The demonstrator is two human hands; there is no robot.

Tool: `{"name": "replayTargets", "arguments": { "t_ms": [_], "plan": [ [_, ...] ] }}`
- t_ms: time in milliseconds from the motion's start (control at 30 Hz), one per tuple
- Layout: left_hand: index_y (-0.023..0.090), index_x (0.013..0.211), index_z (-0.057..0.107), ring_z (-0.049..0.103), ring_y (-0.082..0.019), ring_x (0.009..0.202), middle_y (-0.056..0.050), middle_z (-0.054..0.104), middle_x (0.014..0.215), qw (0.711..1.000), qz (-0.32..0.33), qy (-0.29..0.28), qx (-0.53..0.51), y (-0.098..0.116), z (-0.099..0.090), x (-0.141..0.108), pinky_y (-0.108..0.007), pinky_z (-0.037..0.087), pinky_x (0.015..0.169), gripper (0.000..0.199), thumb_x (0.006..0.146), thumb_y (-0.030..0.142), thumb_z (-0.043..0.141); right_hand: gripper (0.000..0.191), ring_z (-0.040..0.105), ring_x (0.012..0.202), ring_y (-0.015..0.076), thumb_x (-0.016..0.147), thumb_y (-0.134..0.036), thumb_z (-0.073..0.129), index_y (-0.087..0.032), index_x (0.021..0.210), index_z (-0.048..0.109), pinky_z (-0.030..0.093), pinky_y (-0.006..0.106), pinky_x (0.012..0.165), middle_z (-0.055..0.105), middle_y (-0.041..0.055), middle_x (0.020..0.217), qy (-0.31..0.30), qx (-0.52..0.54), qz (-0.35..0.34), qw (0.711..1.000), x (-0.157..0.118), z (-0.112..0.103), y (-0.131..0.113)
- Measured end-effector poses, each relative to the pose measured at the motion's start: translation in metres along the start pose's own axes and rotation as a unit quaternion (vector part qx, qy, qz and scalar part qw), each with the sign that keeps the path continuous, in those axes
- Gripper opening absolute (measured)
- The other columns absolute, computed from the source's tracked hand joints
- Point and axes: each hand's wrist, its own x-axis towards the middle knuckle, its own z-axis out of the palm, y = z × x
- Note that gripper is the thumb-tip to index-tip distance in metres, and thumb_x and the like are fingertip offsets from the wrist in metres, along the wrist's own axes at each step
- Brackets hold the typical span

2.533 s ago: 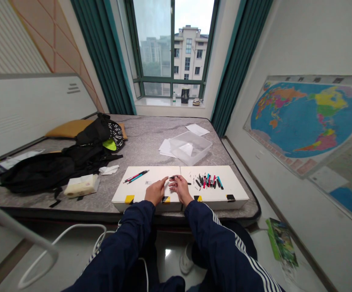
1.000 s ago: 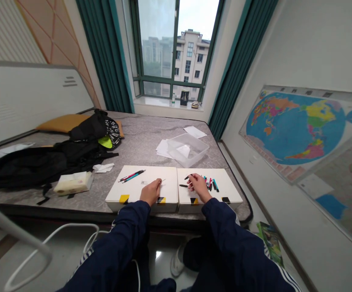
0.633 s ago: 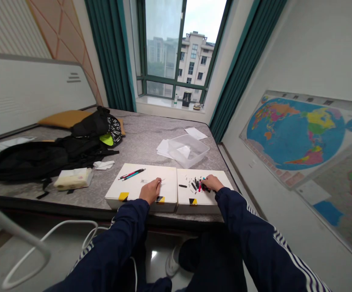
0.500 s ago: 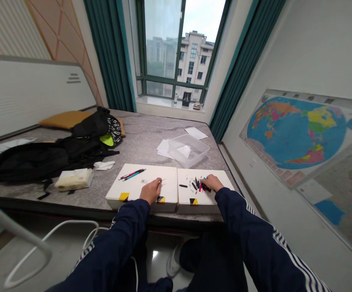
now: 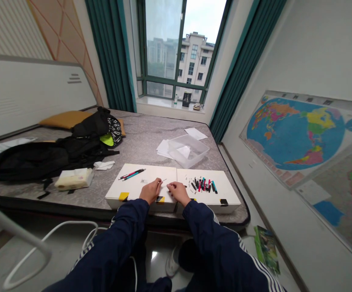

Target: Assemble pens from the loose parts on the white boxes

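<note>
My left hand (image 5: 151, 190) is closed in a pinch over the left white box (image 5: 136, 184), gripping a thin pen part (image 5: 164, 180) whose slim tip points up and right. Close beside it, my right hand (image 5: 178, 192) has its thumb and fingers pressed together above the boxes' seam; whatever they pinch is too small to name. Several black, red and teal pen barrel pieces (image 5: 206, 185) lie on the right white box (image 5: 229, 190), with tiny clear and dark parts (image 5: 190, 179) scattered to their left. Assembled pens (image 5: 133, 174) rest on the left box.
Behind the boxes stands a clear plastic bin (image 5: 190, 150) among white papers (image 5: 163, 149). On the left of the bed are a tissue pack (image 5: 74, 179), a crumpled tissue (image 5: 104, 165) and a black backpack (image 5: 26, 160). A white cable (image 5: 26, 259) loops at lower left.
My right hand has moved left from the pile of pen pieces to beside my left hand, uncovering the teal and black barrels. My left hand has stayed nearly still.
</note>
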Motion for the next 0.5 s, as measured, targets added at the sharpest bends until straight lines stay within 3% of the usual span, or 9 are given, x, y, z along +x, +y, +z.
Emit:
{"name": "replayTargets", "arguments": {
  "t_ms": [133,233,367,433,500],
  "plan": [
    [0.025,0.107,0.057,0.065,-0.017,0.074,-0.004,0.069,0.082,0.999,0.028,-0.015,-0.006,-0.001,0.001,0.0,-0.024,0.037,0.062,0.035,0.099,0.042,0.027,0.029,0.055,0.048,0.0104,0.078,-0.043,0.061,-0.014,0.085,0.066,0.04,0.019,0.042,0.064,0.0028,0.069,0.023,0.226,0.058,0.972,0.005,0.036,-0.003],
    [0.026,0.106,0.057,0.065,-0.017,0.077,-0.003,0.07,0.086,0.999,0.043,-0.017,-0.012,-0.001,0.002,0.0,-0.024,0.038,0.064,0.035,0.099,0.042,0.027,0.029,0.055,0.049,0.0096,0.076,-0.043,0.062,-0.015,0.082,0.064,0.039,0.018,0.039,0.063,0.0029,0.071,0.074,0.263,0.05,0.961,0.006,0.038,-0.001],
    [0.026,0.107,0.057,0.064,-0.016,0.074,-0.003,0.069,0.083,0.999,0.038,-0.016,-0.016,0.0,0.0,-0.001,-0.024,0.037,0.064,0.036,0.099,0.044,0.026,0.026,0.058,0.049,0.0109,0.081,-0.04,0.053,-0.015,0.086,0.062,0.04,0.019,0.042,0.065,0.0039,0.074,0.142,0.173,0.045,0.974,0.009,-0.005,0.007],
    [0.025,0.107,0.056,0.063,-0.016,0.073,-0.003,0.069,0.083,0.999,0.025,-0.015,-0.015,0.001,-0.001,-0.001,-0.024,0.037,0.063,0.037,0.099,0.044,0.026,0.023,0.058,0.05,0.0117,0.083,-0.034,0.051,-0.014,0.083,0.064,0.042,0.02,0.048,0.066,0.0043,0.07,0.13,0.034,0.035,0.99,0.01,-0.041,0.013],
    [0.025,0.106,0.056,0.063,-0.016,0.071,-0.003,0.069,0.082,1.0,0.017,-0.013,-0.014,0.001,-0.003,-0.001,-0.024,0.036,0.062,0.037,0.099,0.045,0.026,0.02,0.061,0.06,0.0136,0.082,-0.027,0.053,-0.014,0.073,0.065,0.042,0.021,0.057,0.068,0.0064,0.068,0.101,-0.153,0.027,0.983,0.011,-0.078,0.018]
  ]
}}
